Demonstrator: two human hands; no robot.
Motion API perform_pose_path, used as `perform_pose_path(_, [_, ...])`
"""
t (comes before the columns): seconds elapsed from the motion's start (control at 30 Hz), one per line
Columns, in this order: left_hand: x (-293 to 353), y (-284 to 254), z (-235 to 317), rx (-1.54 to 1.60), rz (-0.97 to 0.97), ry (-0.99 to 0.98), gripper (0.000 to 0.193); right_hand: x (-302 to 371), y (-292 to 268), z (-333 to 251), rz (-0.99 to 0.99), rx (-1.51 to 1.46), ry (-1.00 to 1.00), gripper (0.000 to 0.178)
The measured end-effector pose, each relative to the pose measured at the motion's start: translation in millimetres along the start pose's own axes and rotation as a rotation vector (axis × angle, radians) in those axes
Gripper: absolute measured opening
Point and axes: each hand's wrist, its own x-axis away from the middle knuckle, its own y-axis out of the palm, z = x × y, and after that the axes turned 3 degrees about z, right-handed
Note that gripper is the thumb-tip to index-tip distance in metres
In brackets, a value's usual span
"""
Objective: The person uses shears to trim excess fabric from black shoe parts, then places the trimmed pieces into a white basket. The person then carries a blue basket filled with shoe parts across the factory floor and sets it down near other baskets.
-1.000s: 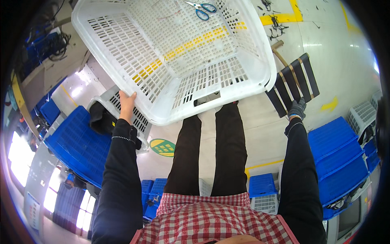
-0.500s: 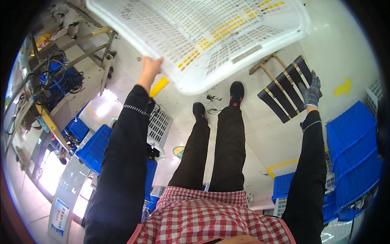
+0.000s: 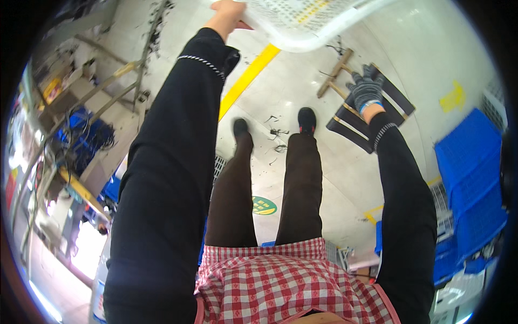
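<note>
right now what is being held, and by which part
The left hand grips the white slotted basket at its rim; the gloved right hand holds nothing.

The basket [image 3: 302,21] is white perforated plastic, the right hand [image 3: 367,89] wears a grey knitted cloth glove, the floor [image 3: 410,48] is smooth and glossy, and the crates [image 3: 469,178] are blue plastic.

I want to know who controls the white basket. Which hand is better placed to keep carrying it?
Left. The left hand grips the white basket at its rim, while the gloved right hand hangs apart from it, holding nothing.
</note>
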Motion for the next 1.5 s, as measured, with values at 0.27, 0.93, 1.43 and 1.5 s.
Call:
perform_pose_path(0.27, [46.9,3.5,40.8,-0.056,-0.066,0.073,0.058,-1.0,-2.6,-18.9,0.068,-0.152,0.298,0.032])
perform_pose_path(0.93, [98.7,42.7,375.9,-0.31,-0.368,0.133,0.039,-12.5,-329.4,146.0,0.217,-0.803,0.521,0.042])
perform_pose_path(1.43, [59.9,-271.3,637.5,-0.896,-0.16,0.291,0.021,-131.4,-674.5,376.5,-0.153,-0.44,0.092,0.029])
perform_pose_path(1.5, [55.7,-261.8,655.3,-1.009,-0.137,0.462,0.021,-133.7,-675.1,341.4,-0.193,-0.619,0.096,0.029])
